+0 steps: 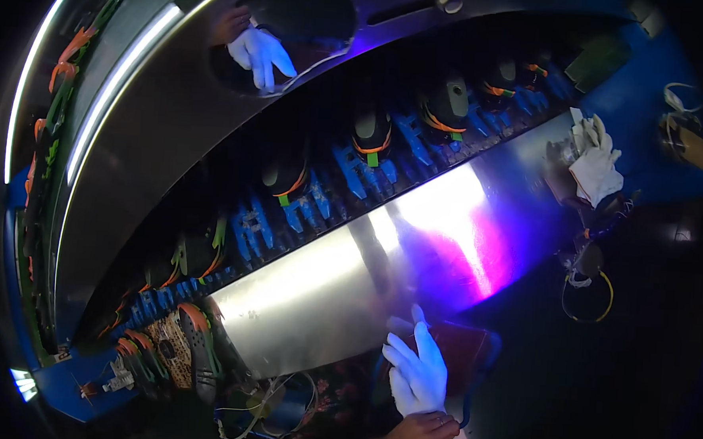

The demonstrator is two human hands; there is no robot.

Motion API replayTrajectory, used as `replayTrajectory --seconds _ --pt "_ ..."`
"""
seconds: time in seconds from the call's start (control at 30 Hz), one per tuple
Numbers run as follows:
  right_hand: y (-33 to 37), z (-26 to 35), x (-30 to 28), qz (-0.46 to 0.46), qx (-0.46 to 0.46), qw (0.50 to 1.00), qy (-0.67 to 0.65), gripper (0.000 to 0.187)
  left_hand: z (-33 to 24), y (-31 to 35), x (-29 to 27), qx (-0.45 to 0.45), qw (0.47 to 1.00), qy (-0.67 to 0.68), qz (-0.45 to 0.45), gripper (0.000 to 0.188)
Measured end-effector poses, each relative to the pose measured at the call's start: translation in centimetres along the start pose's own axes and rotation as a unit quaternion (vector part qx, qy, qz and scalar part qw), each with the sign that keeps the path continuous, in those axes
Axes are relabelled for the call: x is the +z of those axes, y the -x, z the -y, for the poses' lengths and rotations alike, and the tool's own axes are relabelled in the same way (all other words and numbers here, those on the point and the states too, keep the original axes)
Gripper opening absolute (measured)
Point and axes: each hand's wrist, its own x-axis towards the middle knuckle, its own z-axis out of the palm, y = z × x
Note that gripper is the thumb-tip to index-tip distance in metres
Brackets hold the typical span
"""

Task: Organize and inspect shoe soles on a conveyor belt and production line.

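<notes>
A white knitted glove (406, 391) covers my right hand (422, 365), which is raised with its fingers apart near the front edge of a shiny metal plate (317, 277). From the lower edge my bare left hand (428, 432) reaches across, its fingers closed around the glove's cuff at the right wrist. Behind the plate, dark shoes (370, 129) with orange and green edging stand in a row among blue holders (358, 170). A gloved hand (261, 56) also appears in a dark oval panel at the top; it looks like a reflection.
White gloves (596, 170) lie crumpled at the plate's right end. Loose dark shoes (200, 345) rest at its lower left, near tangled cables (266, 410). Beside my right hand is a dark red surface (460, 352). A curved metal hood (154, 122) spans the upper left.
</notes>
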Motion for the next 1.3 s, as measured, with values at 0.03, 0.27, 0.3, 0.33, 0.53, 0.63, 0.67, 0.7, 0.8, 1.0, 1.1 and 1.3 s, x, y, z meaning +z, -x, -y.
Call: replayTrajectory --seconds 0.03,0.27,0.3,0.33,0.53,0.63,0.67,0.7,0.8,1.0,1.1,1.3 --pt "-0.1 -0.6 -0.1 -0.030 0.114 0.978 -0.175 0.031 -0.9 -1.6 -0.7 0.031 0.996 0.035 -0.073 0.016" --pt "-6.0 -4.5 -6.1 -0.021 0.206 0.783 -0.586 0.084 -0.4 -5.7 -4.6 -0.134 0.967 0.189 -0.102 0.020" --pt "-6.4 -5.0 -6.0 -0.036 0.181 0.746 -0.640 0.086 1.5 -6.2 -3.5 -0.050 0.975 0.126 -0.176 0.026" --pt "-6.8 -4.8 -6.0 -0.060 0.191 0.705 -0.680 0.083 1.9 -6.9 -4.1 -0.052 0.974 0.127 -0.177 0.026" --pt "-10.3 -4.5 -3.8 -0.041 0.143 0.731 -0.666 0.076 4.3 -9.1 -5.9 -0.046 0.977 0.027 -0.207 0.041" --pt "-11.7 -4.5 -3.5 -0.055 0.115 0.747 -0.652 0.071 4.1 -9.5 -6.4 -0.039 0.971 0.024 -0.233 0.042" --pt "-12.0 -4.3 -3.4 -0.059 0.112 0.749 -0.650 0.071 4.2 -9.5 -6.5 -0.034 0.972 0.027 -0.229 0.042" --pt "-12.2 -4.1 -3.3 -0.060 0.136 0.750 -0.644 0.070 4.3 -9.5 -6.5 -0.047 0.970 0.022 -0.237 0.041" --pt "-12.9 -4.0 -4.0 -0.060 0.164 0.742 -0.647 0.069 4.5 -10.2 -6.4 -0.050 0.965 0.026 -0.257 0.039" --pt "-14.2 -5.0 -4.9 -0.086 0.117 0.741 -0.655 0.070 5.5 -11.7 -6.1 -0.020 0.960 0.028 -0.279 0.030" --pt "-14.7 -4.3 -5.1 -0.089 0.114 0.769 -0.623 0.066 6.3 -12.4 -5.5 -0.012 0.956 0.019 -0.294 0.027" --pt "-8.9 -12.1 -5.6 -0.079 0.021 0.996 -0.044 0.044 7.3 -13.9 -4.4 -0.065 0.957 0.035 -0.281 0.021"
